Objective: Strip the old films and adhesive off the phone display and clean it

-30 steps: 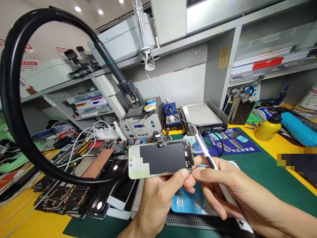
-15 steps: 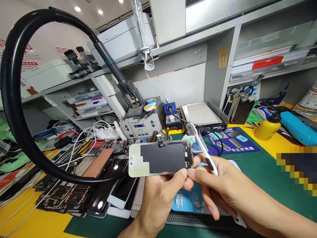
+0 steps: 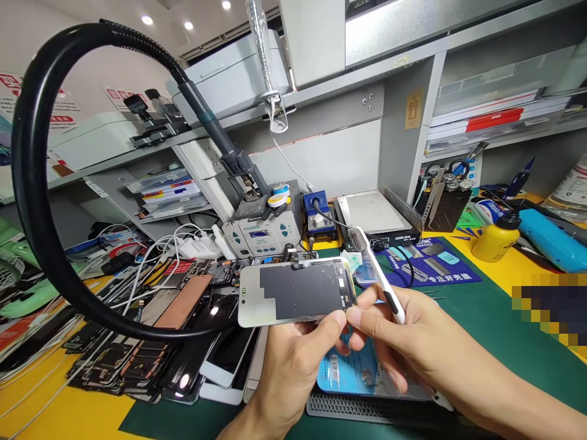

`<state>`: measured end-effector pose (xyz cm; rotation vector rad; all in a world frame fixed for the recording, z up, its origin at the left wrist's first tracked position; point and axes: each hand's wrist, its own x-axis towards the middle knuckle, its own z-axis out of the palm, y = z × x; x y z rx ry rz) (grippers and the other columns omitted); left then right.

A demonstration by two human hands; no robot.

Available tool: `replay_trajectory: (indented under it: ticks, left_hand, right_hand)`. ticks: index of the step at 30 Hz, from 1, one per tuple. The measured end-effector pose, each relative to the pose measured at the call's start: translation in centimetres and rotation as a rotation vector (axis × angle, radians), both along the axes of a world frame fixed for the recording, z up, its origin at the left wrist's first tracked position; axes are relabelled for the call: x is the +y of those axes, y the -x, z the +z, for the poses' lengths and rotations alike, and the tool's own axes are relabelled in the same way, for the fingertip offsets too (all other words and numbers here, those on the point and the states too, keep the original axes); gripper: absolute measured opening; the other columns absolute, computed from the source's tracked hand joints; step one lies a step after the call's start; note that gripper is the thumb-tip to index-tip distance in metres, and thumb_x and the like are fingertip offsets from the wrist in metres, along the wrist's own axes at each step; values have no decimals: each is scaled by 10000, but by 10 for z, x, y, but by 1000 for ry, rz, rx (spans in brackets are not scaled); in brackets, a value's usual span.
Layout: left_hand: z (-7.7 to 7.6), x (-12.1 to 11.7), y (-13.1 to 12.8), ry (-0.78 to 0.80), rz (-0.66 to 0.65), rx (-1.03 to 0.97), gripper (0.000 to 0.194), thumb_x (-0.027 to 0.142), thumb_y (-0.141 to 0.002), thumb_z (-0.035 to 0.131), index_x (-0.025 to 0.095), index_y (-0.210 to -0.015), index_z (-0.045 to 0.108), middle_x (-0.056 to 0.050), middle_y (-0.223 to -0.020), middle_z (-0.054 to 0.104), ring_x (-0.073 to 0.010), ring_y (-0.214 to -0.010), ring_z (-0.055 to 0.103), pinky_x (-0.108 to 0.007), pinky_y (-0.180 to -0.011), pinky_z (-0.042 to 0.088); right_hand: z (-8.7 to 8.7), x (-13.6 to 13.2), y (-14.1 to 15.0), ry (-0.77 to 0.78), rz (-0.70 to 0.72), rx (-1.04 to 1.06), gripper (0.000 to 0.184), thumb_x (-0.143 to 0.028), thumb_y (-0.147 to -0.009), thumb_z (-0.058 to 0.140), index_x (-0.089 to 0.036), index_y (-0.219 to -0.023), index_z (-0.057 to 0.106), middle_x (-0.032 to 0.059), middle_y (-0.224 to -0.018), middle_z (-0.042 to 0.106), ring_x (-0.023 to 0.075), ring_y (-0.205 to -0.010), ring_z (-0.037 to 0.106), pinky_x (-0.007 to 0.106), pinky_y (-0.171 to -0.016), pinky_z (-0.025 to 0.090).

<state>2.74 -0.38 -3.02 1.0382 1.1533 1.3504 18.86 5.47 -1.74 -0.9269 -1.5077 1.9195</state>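
Observation:
A phone screen assembly (image 3: 300, 290) is held up in front of me, its grey and black back side facing me. My left hand (image 3: 300, 360) is closed on its lower edge, thumb on the lower right corner. My right hand (image 3: 403, 330) pinches the right end, where a flex cable shows, thumb tip beside the left thumb. A white toothbrush (image 3: 380, 275) with dark bristles also rests in the right hand, between thumb and index finger, bristles upward. Below the hands lies a blue packet (image 3: 343, 373) on a dark perforated tray (image 3: 358, 409).
Several phones and phone parts (image 3: 183, 348) are stacked at left. A black hose (image 3: 27, 183) loops over them from a hot-air station (image 3: 266, 232). A yellow bottle (image 3: 495, 238) stands at right, near a purple mat (image 3: 431, 263). Grey shelves (image 3: 408, 122) rise behind.
The screen's right end has tilted slightly, and the right fingers have shifted a little against it. Both hands keep their grip. The view has moved slightly.

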Motion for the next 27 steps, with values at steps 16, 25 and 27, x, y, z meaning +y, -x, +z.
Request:
replay_trajectory:
  ticks: [16, 25, 27]
  left_hand:
    - [13, 3, -2, -66, -35, 125, 161, 282, -862, 671, 152, -767, 681, -35, -714, 706, -161, -658, 619, -256, -617, 545]
    - [8, 2, 1, -23, -46, -7, 218, 260, -865, 656, 134, -693, 706, -67, -678, 713, -177, -659, 647, -275, -640, 531]
    - [9, 2, 1, 1, -31, -42, 215, 259, -837, 674, 125, -672, 711, -71, -665, 707, -180, -651, 652, -279, -638, 534]
  right_hand:
    - [-2, 1, -5, 47, 42, -31, 417, -562, -838, 718, -172, -733, 613, -74, -361, 471, 41, -304, 289, 150, -309, 181]
    - [2, -2, -5, -85, 48, 45, 351, -468, -861, 740, -147, -738, 669, -68, -445, 482, 39, -385, 361, 135, -369, 292]
    - [0, -3, -6, -86, 41, 45, 338, -461, -871, 737, -154, -744, 669, -71, -445, 478, 43, -389, 371, 136, -374, 305]
